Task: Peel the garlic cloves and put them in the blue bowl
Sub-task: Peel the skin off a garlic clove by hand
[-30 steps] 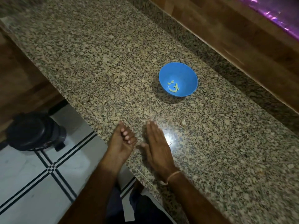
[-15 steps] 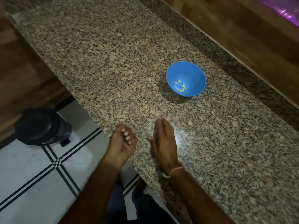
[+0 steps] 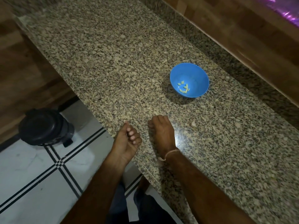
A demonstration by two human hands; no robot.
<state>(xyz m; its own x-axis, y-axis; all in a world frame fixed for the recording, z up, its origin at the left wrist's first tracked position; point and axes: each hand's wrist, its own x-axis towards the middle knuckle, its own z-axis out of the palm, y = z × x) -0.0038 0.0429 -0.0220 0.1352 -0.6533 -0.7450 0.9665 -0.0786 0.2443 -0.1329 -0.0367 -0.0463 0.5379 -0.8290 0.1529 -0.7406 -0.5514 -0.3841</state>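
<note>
Garlic piece (image 3: 193,124) near my curled right hand (image 3: 162,135) could get swept off the counter (image 3: 113,62) past my cupped left hand (image 3: 127,141); whether either holds anything, I cannot tell.

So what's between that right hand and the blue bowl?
Nothing: head view shows bare counter between right hand and blue bowl; a garlic clove lies off to the right.

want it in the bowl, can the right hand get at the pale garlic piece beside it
Probably yes: the right hand lies close beside the garlic piece, only bare counter between them.
</note>
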